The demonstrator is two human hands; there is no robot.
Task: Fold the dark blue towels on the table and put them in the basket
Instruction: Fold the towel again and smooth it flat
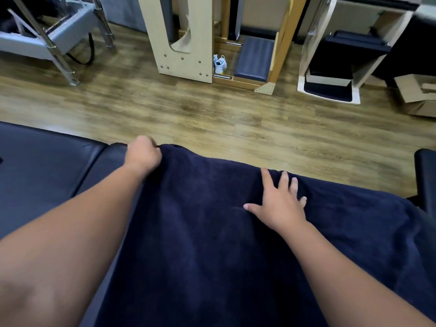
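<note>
Two hands are working on one dark blue towel (212, 232), which is lying spread over the black padded table (47, 166) and reaching to its far edge; the left hand (142, 153) is curling its fingers round the towel's far left corner, clamped on the cloth, while the right hand (280, 204) is lying flat on the towel near the far edge with its fingers spread and straight, pressing rather than gripping. Judging by this, the towel is being spread or smoothed, with the first fold just beginning; the next move is probably calling for the right hand to take the other far corner so both can be drawn toward the near edge. The terry cloth is looking thick, soft and slightly rumpled, draping off the table at the right; no basket is showing in this view.
</note>
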